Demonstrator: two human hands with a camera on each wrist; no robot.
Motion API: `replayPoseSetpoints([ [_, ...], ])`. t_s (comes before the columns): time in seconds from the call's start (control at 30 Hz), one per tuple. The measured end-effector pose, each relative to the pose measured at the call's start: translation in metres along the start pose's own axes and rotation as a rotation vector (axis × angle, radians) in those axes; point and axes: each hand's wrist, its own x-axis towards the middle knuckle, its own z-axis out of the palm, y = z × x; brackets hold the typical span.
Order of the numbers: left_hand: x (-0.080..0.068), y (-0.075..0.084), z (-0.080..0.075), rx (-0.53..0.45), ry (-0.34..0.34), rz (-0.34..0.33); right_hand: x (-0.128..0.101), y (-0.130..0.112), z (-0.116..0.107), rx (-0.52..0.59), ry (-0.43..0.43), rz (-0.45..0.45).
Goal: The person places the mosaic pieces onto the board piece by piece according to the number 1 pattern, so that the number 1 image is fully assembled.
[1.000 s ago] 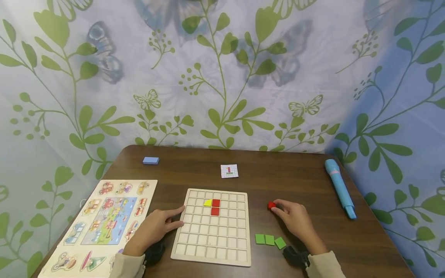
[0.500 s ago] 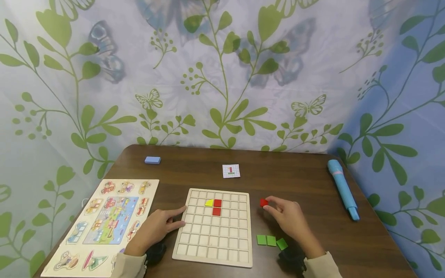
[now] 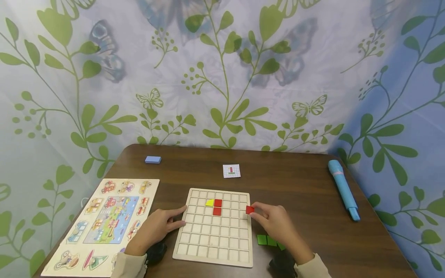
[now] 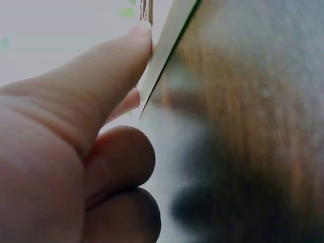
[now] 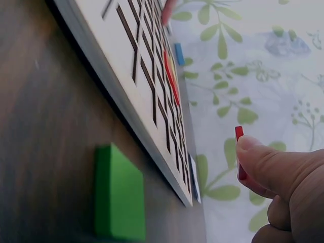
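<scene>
Brown table (image 3: 295, 185) against leafy curtain (image 3: 222, 69). Picture puzzle (image 3: 104, 220) at near left, overhanging table's left edge. Grid board (image 3: 212, 247) near centre, mostly vacant cells; yellow tile (image 3: 209, 202) and two red tiles (image 3: 217, 207) seated in far rows. Blue tube (image 3: 342, 189) along right edge, well apart from board. Bare wood between board and tube, also far of board around pattern card (image 3: 231, 171) and blue block (image 3: 153, 159) at far left.

Left hand (image 3: 153, 227) resting at board's left edge: index finger and thumb straight, tips touching board rim; other fingers curled under in wrist view, gripping nothing. Board edge pressed against thumb (image 4: 116, 66) there.

Right hand (image 3: 276, 222) raised just right of board, thumb and fingertips pinching red piece (image 3: 249, 209) narrowly; rest of fingers curled. Piece at board's right rim, above surface, not in a cell. In right wrist view red piece (image 5: 239, 152) edge-on against thumb.

Green tiles (image 3: 267, 240) in a row on table near right of board, partly hidden by right hand.
</scene>
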Motion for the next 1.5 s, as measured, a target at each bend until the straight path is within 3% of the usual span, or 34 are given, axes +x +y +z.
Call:
replayPoseSetpoints([
  [0.83, -0.001, 0.000, 0.001, -0.016, -0.004, 0.017, 0.010, -0.043, 0.047, -0.035, -0.100, -0.205],
  [1.03, 0.000, 0.000, 0.001, -0.012, 0.000, 0.008, 0.010, -0.047, 0.060, -0.040, -0.035, -0.222],
  [1.23, 0.001, 0.000, 0.001, -0.003, 0.002, -0.006, 0.011, -0.047, 0.073, 0.051, 0.040, -0.265],
  [1.5, 0.001, 0.000, -0.001, -0.004, -0.002, -0.020, 0.014, -0.046, 0.081, 0.090, 0.017, -0.243],
])
